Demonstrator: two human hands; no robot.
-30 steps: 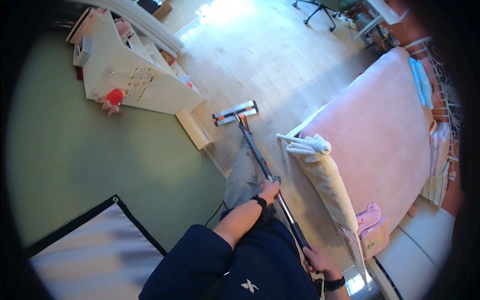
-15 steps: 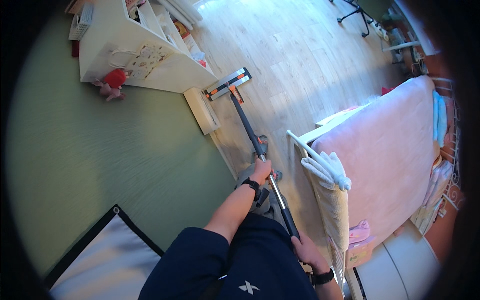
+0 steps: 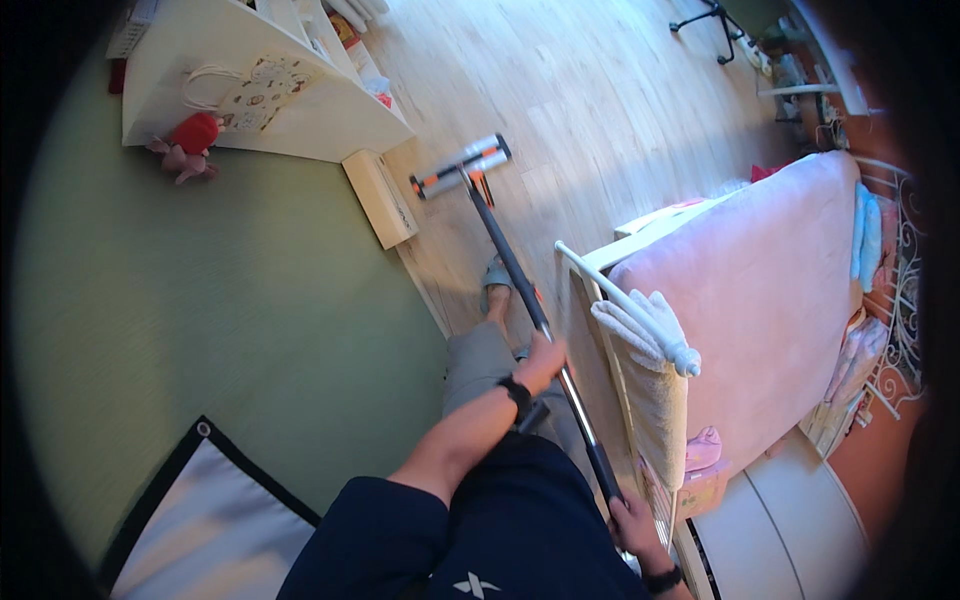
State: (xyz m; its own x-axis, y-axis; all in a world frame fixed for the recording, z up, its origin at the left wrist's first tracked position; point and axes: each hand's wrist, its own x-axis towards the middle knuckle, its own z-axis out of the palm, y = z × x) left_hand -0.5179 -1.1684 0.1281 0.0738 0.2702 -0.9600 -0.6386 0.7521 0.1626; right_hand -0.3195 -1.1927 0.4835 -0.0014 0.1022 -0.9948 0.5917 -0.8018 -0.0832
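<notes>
Flat mop (image 3: 521,284): left hand (image 3: 543,362) wrapped round middle, right hand (image 3: 633,522) closed round upper end. Mop head (image 3: 460,168) now farther off cream box (image 3: 378,198) than moment before, seemingly freer to swing; over pale floor (image 3: 570,130), contact unclear.

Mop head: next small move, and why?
Probably guide the mop head rightward across the floor: it sits near the pale box and cabinet on its left, while floor stretches to its right. The left hand grips the pole midway and the right hand its near end, so both could steer.
</notes>
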